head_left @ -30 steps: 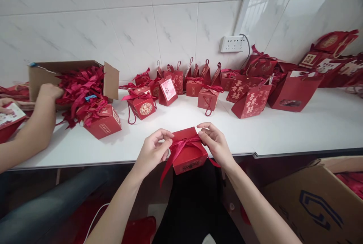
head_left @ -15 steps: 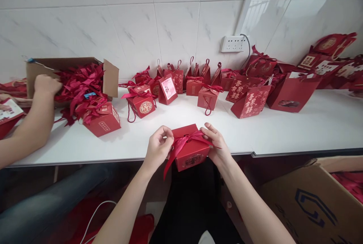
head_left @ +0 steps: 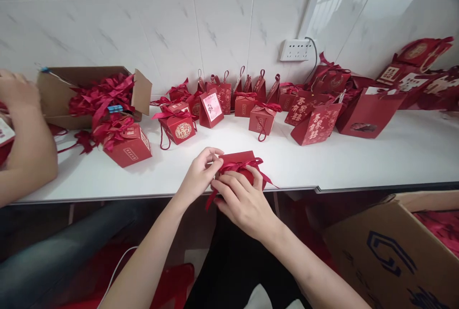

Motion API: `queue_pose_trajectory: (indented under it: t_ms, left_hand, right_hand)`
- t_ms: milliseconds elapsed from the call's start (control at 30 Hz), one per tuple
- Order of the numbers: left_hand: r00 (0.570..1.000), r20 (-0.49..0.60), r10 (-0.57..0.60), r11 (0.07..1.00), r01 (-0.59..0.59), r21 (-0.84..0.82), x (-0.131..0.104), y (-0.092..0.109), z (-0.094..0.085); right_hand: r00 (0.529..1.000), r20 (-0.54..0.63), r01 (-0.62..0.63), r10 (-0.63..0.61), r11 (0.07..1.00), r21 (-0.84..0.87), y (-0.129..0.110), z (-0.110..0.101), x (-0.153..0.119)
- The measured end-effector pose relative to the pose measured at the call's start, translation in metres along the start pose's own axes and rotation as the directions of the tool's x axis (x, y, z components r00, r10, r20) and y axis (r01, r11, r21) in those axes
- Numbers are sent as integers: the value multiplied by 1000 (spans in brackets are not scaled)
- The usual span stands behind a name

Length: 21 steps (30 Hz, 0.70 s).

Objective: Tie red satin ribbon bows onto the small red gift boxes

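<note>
A red gift box [head_left: 238, 156] with a dark pink ribbon [head_left: 263, 180] tied in a bow across its top is at the table's front edge, in front of me. My left hand [head_left: 199, 175] grips its left side, thumb and fingers closed by the ribbon. Across the front of the box lies my right hand [head_left: 245, 201], its bent fingers over the ribbon and the thumb low at the left. It hides most of the box's front face. One ribbon tail hangs down at the left, and another reaches out to the right.
A cardboard carton [head_left: 143, 91] of red ribbons stands at the left behind a ribboned red box [head_left: 127, 148]. Several red gift boxes [head_left: 182, 128] and bags [head_left: 317, 125] line the wall. A co-worker's arm [head_left: 28, 141] rests far left. A larger carton [head_left: 373, 251] sits at lower right.
My right hand has moved from the box's right side to across its front, over the ribbon. The box has shifted slightly up in view. The co-worker's hand has left the ribbon carton, moving left.
</note>
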<state>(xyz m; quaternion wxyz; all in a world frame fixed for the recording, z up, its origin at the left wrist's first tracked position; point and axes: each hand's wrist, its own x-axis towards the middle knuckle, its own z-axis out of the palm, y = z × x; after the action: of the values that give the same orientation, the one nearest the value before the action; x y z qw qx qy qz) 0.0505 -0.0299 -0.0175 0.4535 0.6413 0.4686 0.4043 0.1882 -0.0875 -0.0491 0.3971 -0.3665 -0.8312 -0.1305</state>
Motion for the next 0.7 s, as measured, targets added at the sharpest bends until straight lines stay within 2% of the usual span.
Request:
queue_pose_trajectory:
  t_ms: [133, 300, 400, 500, 633, 700]
  left_hand:
    - [996, 88, -6, 1000, 4, 23, 2, 1, -2]
    - [995, 67, 78, 973, -91, 213, -1, 4, 2]
    - [985, 61, 160, 899, -171, 402, -5, 6, 5]
    - [967, 81, 240, 787, -243, 567, -9, 10, 7]
    - [895, 115, 431, 607, -382, 697, -12, 14, 10]
    - [865, 139, 482, 579, -433, 691, -11, 15, 11]
  right_hand:
    - [992, -129, 3, 12, 994, 113, 10, 5, -3]
    - [974, -223, 43, 28, 951, 307, 22, -5, -13]
    - [981, -194, 77, -26, 962, 262, 28, -13, -19]
    - [987, -134, 115, -92, 978, 176, 31, -21, -22]
    - [991, -65, 131, -121, 975, 182, 25, -30, -21]
    - [994, -30, 111, -107, 972, 208, 20, -34, -19]
